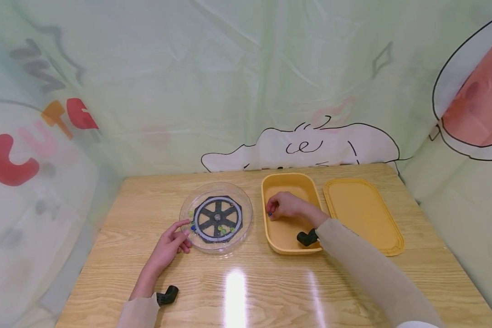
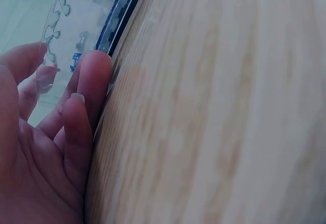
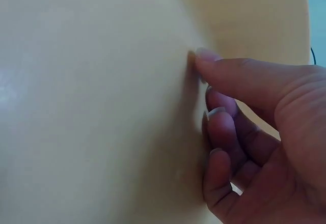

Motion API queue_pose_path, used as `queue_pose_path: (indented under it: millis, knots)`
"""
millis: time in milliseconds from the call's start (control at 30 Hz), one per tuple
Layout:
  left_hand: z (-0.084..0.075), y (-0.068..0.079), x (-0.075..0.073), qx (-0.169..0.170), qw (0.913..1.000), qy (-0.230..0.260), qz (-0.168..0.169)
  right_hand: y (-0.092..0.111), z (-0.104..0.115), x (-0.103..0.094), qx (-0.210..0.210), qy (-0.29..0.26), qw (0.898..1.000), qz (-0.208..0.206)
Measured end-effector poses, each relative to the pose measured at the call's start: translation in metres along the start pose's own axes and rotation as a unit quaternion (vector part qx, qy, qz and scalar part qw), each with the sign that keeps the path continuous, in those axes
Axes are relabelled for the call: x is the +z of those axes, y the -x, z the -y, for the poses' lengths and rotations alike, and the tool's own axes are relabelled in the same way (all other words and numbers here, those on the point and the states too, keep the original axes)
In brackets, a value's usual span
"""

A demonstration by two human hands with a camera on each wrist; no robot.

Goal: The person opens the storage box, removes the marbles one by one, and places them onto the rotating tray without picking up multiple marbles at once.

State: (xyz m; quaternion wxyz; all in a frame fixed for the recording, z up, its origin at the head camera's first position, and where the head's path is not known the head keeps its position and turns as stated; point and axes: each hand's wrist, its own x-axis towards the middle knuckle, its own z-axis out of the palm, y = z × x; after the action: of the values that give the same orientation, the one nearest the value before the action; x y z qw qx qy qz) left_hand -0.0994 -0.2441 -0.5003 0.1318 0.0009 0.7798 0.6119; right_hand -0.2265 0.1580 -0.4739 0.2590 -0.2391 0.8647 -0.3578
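A clear round dish (image 1: 246,200) sits on the table with several green and yellow-green marbles (image 1: 222,231) and a blue marble (image 1: 193,228) inside. A dark spoked wheel pattern shows in it. My left hand (image 1: 170,246) holds the dish's near left rim, fingertips reaching over the edge and other fingers against its side. To the right is a yellow container (image 1: 289,246), and my right hand (image 1: 284,205) is down inside it. Thumb and fingertip pinch a small dark blue marble (image 1: 270,214). In the right wrist view the thumb (image 3: 244,74) mostly hides that marble.
Flat beside the container lies its yellow lid (image 1: 362,214). Both sit on a wooden table (image 1: 197,291), with a printed curtain (image 1: 168,91) behind and at the sides. Black wrist pieces (image 1: 168,295) are worn at both sleeves.
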Motion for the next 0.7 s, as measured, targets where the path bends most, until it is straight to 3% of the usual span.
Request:
queue_pose_path:
  millis: [233,433,700]
  knots:
    - [0.005,-0.002,0.001,-0.002,0.9999,-0.001,-0.013,0.004,0.004,-0.006,-0.020,0.007,1.000,-0.007]
    - [0.008,-0.002,0.002,0.010,0.9998,-0.005,-0.015,0.010,0.012,-0.015,-0.024,0.019,0.999,-0.042]
    - [0.010,-0.002,0.001,0.006,0.9999,-0.001,-0.012,0.016,0.040,-0.025,-0.077,0.016,0.993,-0.090]
